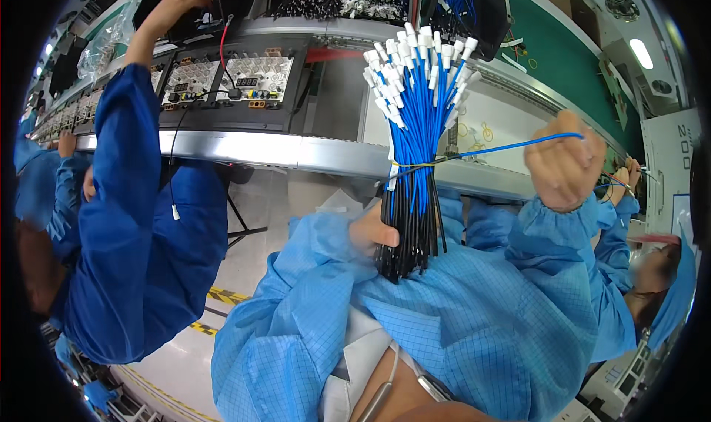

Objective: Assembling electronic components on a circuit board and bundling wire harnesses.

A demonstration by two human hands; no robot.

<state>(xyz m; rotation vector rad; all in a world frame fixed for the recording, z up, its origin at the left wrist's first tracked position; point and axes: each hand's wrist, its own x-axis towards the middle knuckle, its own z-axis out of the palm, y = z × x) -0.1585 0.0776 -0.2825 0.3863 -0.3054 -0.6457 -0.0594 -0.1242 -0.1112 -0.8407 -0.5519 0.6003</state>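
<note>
My left hand (374,229) is closed round the lower part of a thick wire bundle (424,129), held upright in front of my chest. White plug housings fan out at its top, blue wires run down the middle, and black sleeved ends hang below. A thin yellow tie (415,165) circles the bundle's middle. To the right, my right hand (566,163) is closed on the end of a single blue wire (511,147), stretched taut sideways. The black part of that wire crosses the bundle at the tie; whether it loops fully round behind is hidden.
Beyond the bundle runs a metal conveyor rail (259,144) with circuit boards (259,77) in dark trays at left. Black bins hold more wires (374,3) at the back. A co-worker's dark blue sleeve (126,140) reaches forward at left; another person (655,274) sits at right.
</note>
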